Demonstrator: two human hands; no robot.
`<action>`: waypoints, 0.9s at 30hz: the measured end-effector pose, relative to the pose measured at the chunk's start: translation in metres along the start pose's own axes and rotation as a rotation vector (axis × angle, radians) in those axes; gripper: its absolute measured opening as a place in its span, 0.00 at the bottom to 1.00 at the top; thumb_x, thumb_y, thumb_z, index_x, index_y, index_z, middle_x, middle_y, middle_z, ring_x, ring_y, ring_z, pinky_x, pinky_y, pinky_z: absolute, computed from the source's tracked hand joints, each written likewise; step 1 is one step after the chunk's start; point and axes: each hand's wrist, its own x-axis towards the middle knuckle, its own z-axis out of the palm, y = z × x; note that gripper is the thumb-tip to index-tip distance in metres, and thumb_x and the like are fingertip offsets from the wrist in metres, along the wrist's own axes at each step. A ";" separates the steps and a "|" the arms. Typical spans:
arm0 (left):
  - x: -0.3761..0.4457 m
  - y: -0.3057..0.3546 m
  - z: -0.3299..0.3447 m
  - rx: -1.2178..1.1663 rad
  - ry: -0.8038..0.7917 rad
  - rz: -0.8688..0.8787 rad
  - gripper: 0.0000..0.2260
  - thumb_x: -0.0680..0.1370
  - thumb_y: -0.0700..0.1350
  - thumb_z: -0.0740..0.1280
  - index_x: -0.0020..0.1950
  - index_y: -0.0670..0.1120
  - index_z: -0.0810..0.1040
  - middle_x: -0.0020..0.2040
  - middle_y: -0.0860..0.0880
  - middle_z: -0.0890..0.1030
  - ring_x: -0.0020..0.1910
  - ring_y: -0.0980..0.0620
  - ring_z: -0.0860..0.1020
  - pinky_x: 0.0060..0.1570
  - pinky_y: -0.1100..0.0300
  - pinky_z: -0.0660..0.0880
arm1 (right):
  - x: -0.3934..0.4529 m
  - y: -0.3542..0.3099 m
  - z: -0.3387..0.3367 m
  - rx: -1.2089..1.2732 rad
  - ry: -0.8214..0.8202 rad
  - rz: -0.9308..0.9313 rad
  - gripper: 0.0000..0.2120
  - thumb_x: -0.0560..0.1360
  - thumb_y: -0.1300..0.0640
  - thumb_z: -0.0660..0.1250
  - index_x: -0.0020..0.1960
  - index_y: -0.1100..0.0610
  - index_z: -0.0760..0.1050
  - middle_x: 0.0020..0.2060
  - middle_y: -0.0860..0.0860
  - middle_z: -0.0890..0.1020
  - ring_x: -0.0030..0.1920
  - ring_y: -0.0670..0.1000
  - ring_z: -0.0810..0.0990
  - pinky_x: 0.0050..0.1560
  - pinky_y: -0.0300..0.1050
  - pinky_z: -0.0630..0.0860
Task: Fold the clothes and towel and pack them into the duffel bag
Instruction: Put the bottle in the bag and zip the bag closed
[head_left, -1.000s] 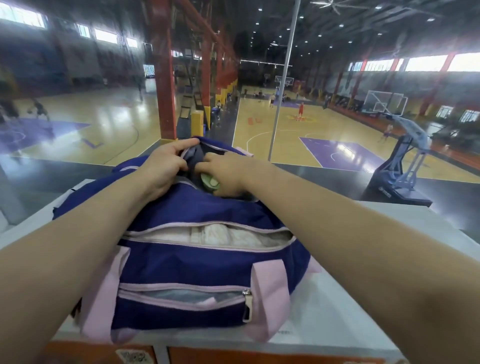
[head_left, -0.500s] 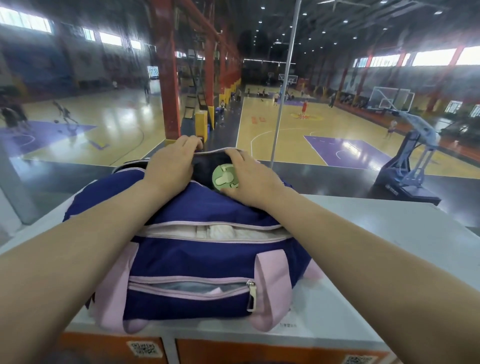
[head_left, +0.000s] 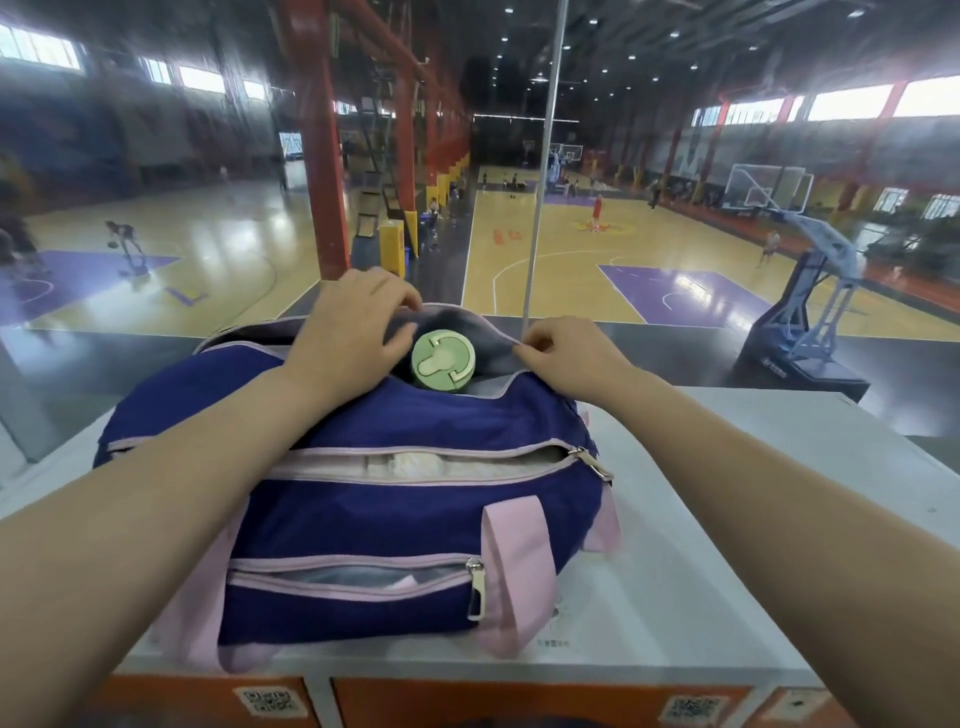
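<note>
Duffel bag (head_left: 363, 499) sits on worktop (head_left: 753, 519). Left hand (head_left: 348, 332) grips far pocket rim; right hand (head_left: 569, 353) pinches rim opposite, likely spreading opening around green bottle cap (head_left: 443, 359). White fabric (head_left: 447, 464), probably towel, already inside middle compartment.

Green lid (head_left: 443, 360) fills bag opening (head_left: 467, 332) (seemingly tight).

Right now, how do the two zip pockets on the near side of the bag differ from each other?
The upper pocket is longer and gapes wider, showing white cloth inside; the lower pocket is shorter, opens only a narrow slit, and shows grey lining. The upper pocket's metal pull sits at its right end past the pink strap; the lower pocket's pull hangs just left of that strap. Both are unzipped, pink-edged, on the purple duffel bag.
</note>
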 end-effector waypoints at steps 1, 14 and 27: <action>0.002 0.011 0.002 -0.027 -0.022 0.051 0.06 0.75 0.45 0.66 0.52 0.48 0.77 0.50 0.50 0.78 0.49 0.48 0.74 0.50 0.50 0.71 | -0.002 0.004 0.000 0.108 0.016 0.035 0.09 0.78 0.55 0.60 0.46 0.54 0.80 0.43 0.50 0.82 0.45 0.51 0.78 0.45 0.43 0.73; 0.022 0.109 0.051 -0.486 -0.297 -0.300 0.12 0.74 0.57 0.70 0.50 0.51 0.78 0.41 0.56 0.82 0.42 0.57 0.79 0.44 0.60 0.75 | -0.021 0.027 -0.013 0.524 -0.122 0.188 0.12 0.74 0.65 0.66 0.55 0.58 0.80 0.50 0.54 0.84 0.49 0.51 0.82 0.46 0.42 0.81; 0.012 0.118 0.056 -0.443 -0.384 -0.386 0.08 0.75 0.46 0.69 0.53 0.48 0.78 0.43 0.55 0.79 0.47 0.53 0.78 0.47 0.60 0.73 | -0.019 0.034 0.017 0.749 -0.026 0.323 0.10 0.71 0.62 0.71 0.51 0.54 0.79 0.50 0.54 0.83 0.49 0.51 0.81 0.52 0.46 0.77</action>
